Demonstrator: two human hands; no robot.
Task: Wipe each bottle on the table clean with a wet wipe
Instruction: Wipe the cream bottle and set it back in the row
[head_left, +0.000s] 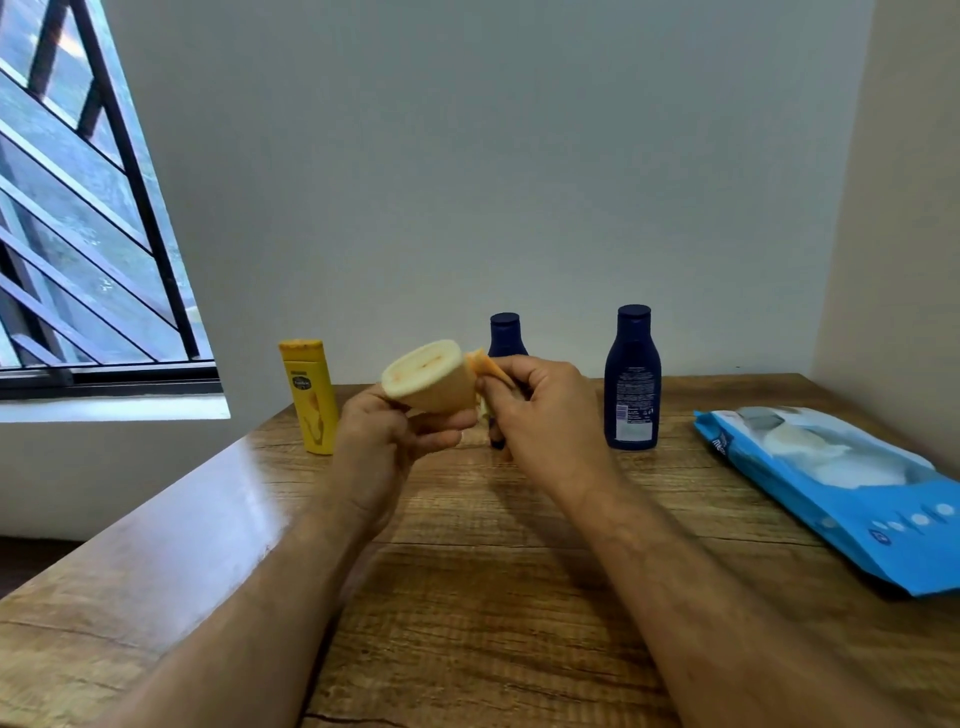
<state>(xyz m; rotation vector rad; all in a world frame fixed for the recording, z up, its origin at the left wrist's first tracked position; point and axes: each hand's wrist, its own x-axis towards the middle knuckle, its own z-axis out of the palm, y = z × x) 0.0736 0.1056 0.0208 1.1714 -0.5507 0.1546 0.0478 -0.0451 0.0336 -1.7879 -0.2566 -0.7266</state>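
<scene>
My left hand (387, 434) holds a cream-coloured bottle (431, 382) in the air above the table, its flat end tilted towards me. My right hand (540, 410) pinches a stained wet wipe (485, 366) against the bottle's right side. A yellow bottle (310, 397) stands upright at the back left of the wooden table (467, 597). Two dark blue bottles stand at the back: one (505, 335) is mostly hidden behind my hands, the other (632, 379) stands free to the right.
A blue pack of wet wipes (841, 488) lies flat at the table's right edge. A barred window (78, 208) is at the left, and plain walls close the back and right sides.
</scene>
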